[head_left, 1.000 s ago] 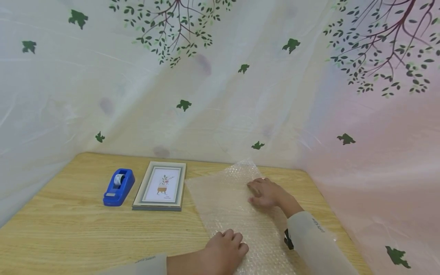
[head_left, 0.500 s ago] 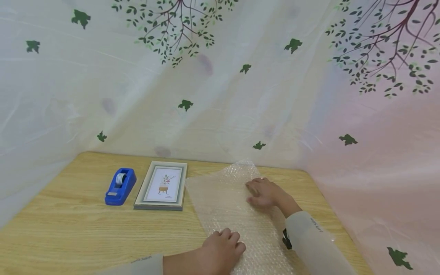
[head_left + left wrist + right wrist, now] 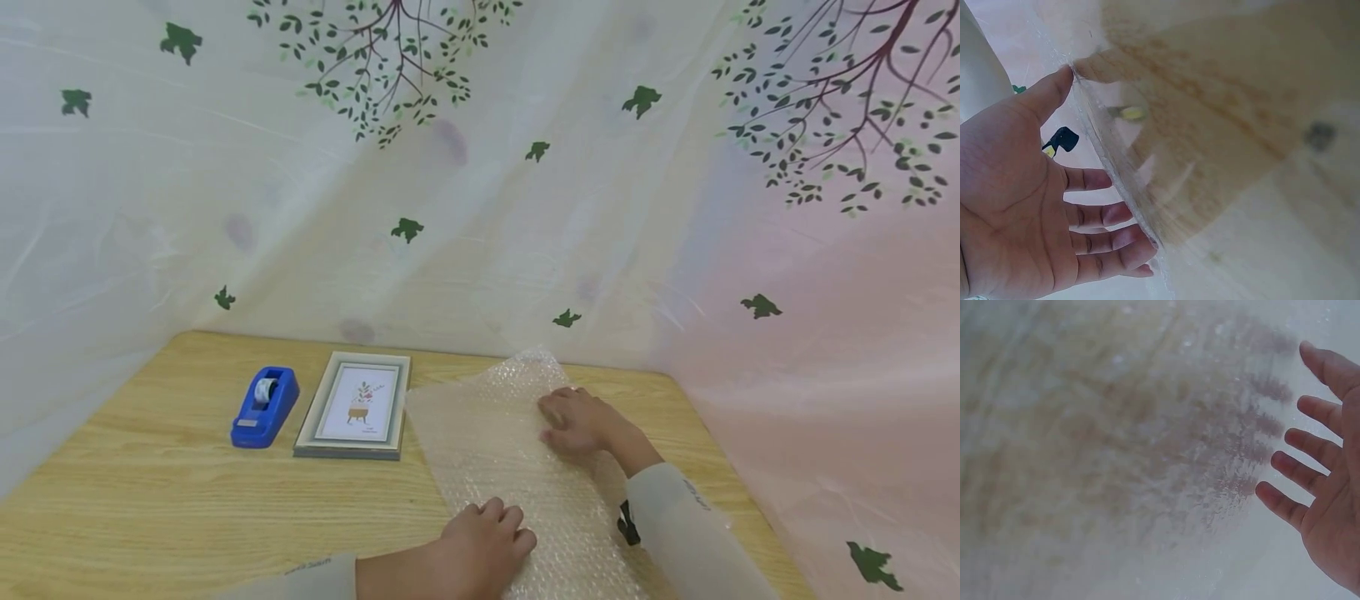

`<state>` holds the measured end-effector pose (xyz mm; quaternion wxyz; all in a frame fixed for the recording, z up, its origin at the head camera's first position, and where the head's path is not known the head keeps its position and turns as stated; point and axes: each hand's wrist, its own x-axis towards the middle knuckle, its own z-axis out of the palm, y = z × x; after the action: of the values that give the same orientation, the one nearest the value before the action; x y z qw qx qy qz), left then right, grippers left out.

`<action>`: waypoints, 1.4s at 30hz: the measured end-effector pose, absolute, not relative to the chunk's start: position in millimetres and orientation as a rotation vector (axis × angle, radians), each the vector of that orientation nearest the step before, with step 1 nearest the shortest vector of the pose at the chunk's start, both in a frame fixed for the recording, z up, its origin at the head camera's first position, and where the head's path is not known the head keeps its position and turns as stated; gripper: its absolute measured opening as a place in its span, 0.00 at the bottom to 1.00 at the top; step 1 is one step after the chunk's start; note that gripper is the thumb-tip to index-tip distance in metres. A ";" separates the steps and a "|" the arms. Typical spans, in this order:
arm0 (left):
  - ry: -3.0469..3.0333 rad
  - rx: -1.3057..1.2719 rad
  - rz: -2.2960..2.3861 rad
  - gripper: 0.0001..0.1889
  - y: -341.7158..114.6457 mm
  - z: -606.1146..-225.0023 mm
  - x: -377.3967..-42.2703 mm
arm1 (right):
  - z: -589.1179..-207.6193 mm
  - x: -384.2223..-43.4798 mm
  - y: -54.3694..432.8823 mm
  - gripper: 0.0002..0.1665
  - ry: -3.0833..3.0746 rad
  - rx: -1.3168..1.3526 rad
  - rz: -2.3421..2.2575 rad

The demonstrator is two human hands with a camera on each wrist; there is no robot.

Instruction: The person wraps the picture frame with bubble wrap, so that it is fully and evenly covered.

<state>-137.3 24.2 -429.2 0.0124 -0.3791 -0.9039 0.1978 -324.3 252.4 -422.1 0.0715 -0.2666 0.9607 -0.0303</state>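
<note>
A sheet of clear bubble wrap [image 3: 487,433] lies on the wooden table, slanting from the back middle toward the front. Near its front part my left hand [image 3: 483,546] rests on it with fingertips down. In the left wrist view, the left hand's fingers [image 3: 1100,215] are spread and fairly straight, their tips against the sheet. Farther back, my right hand [image 3: 581,421] touches the bubble wrap near its right side. The right wrist view has the right fingers [image 3: 1313,447] spread apart, tips meeting the bubbled surface [image 3: 1229,469].
Left of the bubble wrap lies a picture frame [image 3: 355,406] with a potted-plant print. Beside it stands a blue tape dispenser [image 3: 265,407] with a roll of tape. Behind the wooden table [image 3: 187,500] hangs a pale curtain [image 3: 480,200] printed with leaves and birds.
The left hand has shifted slightly leftward on the bubble wrap. The right hand stays nearly in place, and the head view has turned a little.
</note>
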 end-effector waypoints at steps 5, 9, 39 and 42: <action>-2.836 -1.193 0.607 0.25 24.7 -429.9 -138.8 | -419.8 -325.6 256.9 0.32 2.943 -0.720 -0.096; -2.832 -1.189 0.592 0.24 24.4 -430.7 -138.6 | -419.0 -325.2 267.9 0.31 2.953 -0.655 -0.234; -2.788 -1.112 0.632 0.12 26.7 -430.4 -134.2 | -444.6 -300.9 321.0 0.28 2.833 -0.347 -1.035; -2.822 -1.140 0.598 0.17 24.9 -426.8 -136.3 | -445.5 -300.5 320.3 0.28 2.832 -0.341 -1.058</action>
<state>-136.3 24.9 -426.8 0.0200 -0.3673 -0.9097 0.1928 -300.5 320.3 -445.5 0.0497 -0.1120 0.9297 -0.3472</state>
